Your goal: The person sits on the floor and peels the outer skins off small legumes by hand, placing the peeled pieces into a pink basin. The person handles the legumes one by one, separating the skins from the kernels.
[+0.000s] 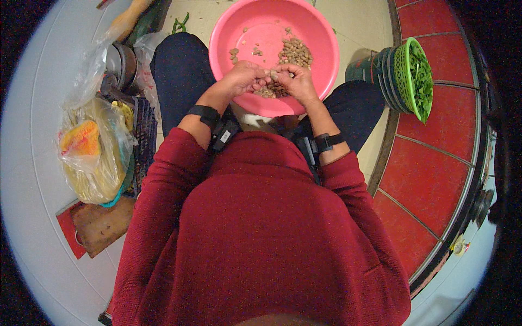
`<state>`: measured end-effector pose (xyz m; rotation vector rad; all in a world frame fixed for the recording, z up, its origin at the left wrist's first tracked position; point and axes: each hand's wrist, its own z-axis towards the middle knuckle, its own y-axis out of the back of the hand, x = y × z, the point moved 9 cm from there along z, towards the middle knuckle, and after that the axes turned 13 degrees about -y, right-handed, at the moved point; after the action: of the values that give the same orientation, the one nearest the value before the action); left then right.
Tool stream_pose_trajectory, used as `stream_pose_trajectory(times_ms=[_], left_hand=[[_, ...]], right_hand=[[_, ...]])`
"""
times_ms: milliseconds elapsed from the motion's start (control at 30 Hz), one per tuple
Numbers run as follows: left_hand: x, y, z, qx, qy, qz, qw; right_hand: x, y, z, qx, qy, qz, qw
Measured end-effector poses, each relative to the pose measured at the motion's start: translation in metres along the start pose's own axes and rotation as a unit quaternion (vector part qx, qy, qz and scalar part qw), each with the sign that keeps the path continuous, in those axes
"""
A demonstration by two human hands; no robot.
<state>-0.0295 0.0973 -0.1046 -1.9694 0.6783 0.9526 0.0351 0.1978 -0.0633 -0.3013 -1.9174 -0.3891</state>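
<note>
A pink plastic basin [326, 53] is in front of me, between my knees. Tan peanuts in their shells [295, 53] are heaped along its right side, with a few scattered at the left. Below my hands lie reddish-brown shelled kernels [277, 89] among pale pieces. Over the basin, my left hand [246, 78] and my right hand [297, 81] meet at the fingertips. What looks like a small peanut [273, 75] is pinched between them, partly covered by the fingers. My left hand's other fingers are curled, and whether they hold anything more is hidden.
Stacked buckets [367, 69] at the right bear a green basket [403, 77] of leafy greens [422, 77], near red tiles [436, 134]. Leftward are a filled plastic bag [96, 175], a dark crate [144, 142], a wooden board [104, 224] and metal pots [118, 65]. Green chillies [180, 25] lie ahead.
</note>
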Motion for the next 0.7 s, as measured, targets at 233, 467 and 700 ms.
stream_pose_trajectory(times_ms=[233,467,700], left_hand=[[-0.004,-0.004,-0.003,-0.009,0.0,-0.04,0.999],[-0.005,-0.006,-0.004,0.011,0.006,-0.026,1.0],[-0.004,-0.011,-0.008,0.009,0.032,-0.019,0.999]], right_hand=[[0.0,0.004,0.003,-0.01,0.001,-0.02,1.0],[0.019,0.002,-0.006,-0.02,0.079,-0.106,0.991],[0.023,0.0,-0.009,-0.045,0.081,-0.149,0.985]])
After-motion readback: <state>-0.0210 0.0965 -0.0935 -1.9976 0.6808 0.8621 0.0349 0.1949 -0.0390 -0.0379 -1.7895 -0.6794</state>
